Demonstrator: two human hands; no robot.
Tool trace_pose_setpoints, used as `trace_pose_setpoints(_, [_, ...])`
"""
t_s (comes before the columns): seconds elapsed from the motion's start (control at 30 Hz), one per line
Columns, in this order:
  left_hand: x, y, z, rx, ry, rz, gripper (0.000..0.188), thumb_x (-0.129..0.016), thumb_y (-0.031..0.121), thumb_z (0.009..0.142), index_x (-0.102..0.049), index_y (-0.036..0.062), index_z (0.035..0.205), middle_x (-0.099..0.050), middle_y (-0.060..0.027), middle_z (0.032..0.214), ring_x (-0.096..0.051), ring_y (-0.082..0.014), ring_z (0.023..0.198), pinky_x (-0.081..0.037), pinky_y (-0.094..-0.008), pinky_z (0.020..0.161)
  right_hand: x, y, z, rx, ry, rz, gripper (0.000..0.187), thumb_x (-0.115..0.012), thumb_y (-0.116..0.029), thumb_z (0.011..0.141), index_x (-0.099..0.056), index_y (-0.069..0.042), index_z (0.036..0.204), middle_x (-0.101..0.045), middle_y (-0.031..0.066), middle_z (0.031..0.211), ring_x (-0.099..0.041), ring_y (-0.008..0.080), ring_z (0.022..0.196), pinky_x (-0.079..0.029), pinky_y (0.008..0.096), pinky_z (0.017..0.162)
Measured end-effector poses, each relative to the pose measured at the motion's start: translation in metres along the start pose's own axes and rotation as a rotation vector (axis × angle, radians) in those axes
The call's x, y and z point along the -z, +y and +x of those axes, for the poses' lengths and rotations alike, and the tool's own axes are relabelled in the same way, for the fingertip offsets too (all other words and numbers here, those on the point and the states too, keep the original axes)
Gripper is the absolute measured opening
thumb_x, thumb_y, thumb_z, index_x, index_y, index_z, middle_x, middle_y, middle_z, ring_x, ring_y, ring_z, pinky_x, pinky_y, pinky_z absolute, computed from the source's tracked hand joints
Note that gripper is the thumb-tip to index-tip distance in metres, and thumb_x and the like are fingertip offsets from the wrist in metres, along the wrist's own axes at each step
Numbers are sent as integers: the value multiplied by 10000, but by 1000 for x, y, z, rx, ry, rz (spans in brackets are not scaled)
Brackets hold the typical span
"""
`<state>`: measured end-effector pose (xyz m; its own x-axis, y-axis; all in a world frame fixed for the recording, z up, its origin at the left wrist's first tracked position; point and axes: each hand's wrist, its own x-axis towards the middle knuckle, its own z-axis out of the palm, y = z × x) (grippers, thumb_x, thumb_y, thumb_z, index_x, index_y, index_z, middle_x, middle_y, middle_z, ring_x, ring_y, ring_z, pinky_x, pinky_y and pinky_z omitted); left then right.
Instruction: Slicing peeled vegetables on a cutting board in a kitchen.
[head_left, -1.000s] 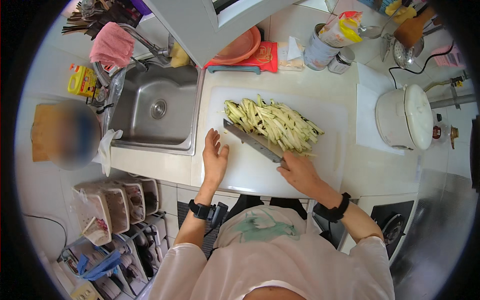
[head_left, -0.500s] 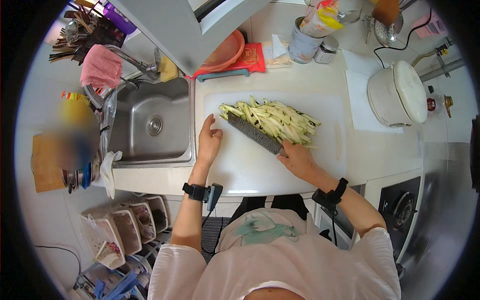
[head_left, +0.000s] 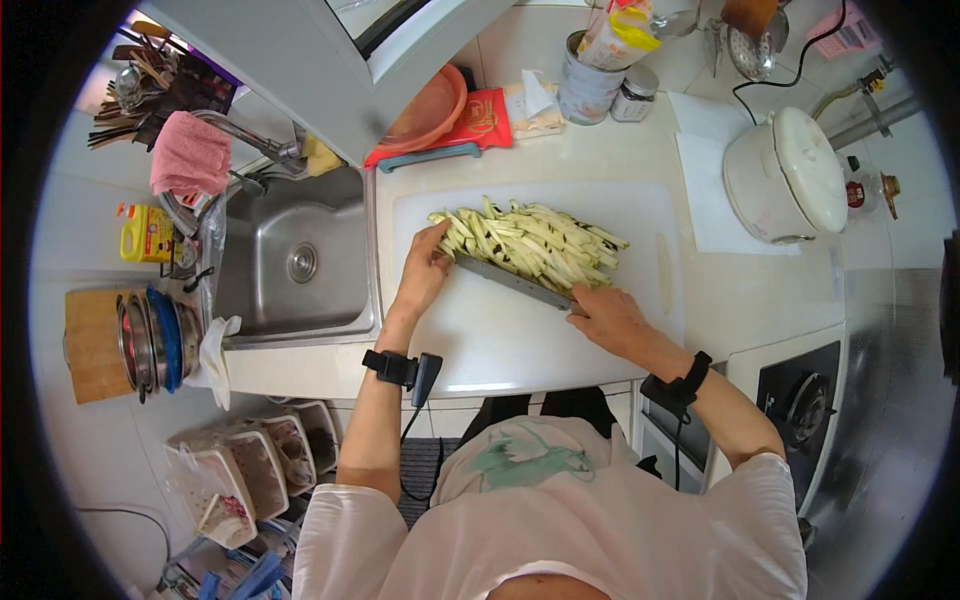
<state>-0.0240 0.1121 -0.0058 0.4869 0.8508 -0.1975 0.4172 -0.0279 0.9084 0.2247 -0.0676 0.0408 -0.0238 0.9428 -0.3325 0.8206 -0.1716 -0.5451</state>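
A pile of pale green vegetable strips with dark skin on some edges lies on a white cutting board. Along the pile's near side runs a kitchen knife, its blade slanting down from upper left to lower right. The knife's handle end is gripped by my right hand, closed around it. My left hand is at the pile's left end, fingers reaching against the strips and thumb by the blade's tip. Those fingers are apart from the thumb; their tips are partly hidden by the strips.
To the left is a steel sink with a faucet and a pink cloth. Behind the board are a red packet, an orange basin and a can. A white lidded pot stands at right.
My left hand has moved up and right, from beside the blade's tip to the pile's left end. The blade has turned from lying flatter to more on edge along the strips.
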Motion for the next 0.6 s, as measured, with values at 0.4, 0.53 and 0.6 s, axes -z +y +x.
trace_pose_setpoints(0.4, [6, 6, -13, 9, 130, 97, 572, -500, -106, 805, -530, 105, 1335, -463, -159, 1332, -532, -238, 1112, -476, -303, 892, 38, -6, -27, 216, 44, -214, 194, -606, -203, 851, -520, -30, 867, -638, 158, 691, -648, 354, 637, -508, 461, 562])
trace_pose_setpoints(0.53, [18, 31, -32, 39, 130, 110, 454, -502, -93, 825, -594, 63, 1242, -555, -117, 1249, -576, -219, 1031, -485, -294, 863, 42, -4, -28, 328, 172, -271, 169, -606, -168, 815, -515, -26, 829, -632, 155, 697, -651, 328, 615, -510, 436, 523])
trace_pose_setpoints(0.6, [19, 56, -45, -33, 120, 152, 315, -527, -76, 821, -651, 14, 1096, -622, -122, 1136, -607, -253, 978, -490, -312, 850, 42, -2, -25, 354, 226, -283, 149, -606, -147, 804, -517, -29, 823, -630, 148, 707, -650, 319, 613, -513, 429, 528])
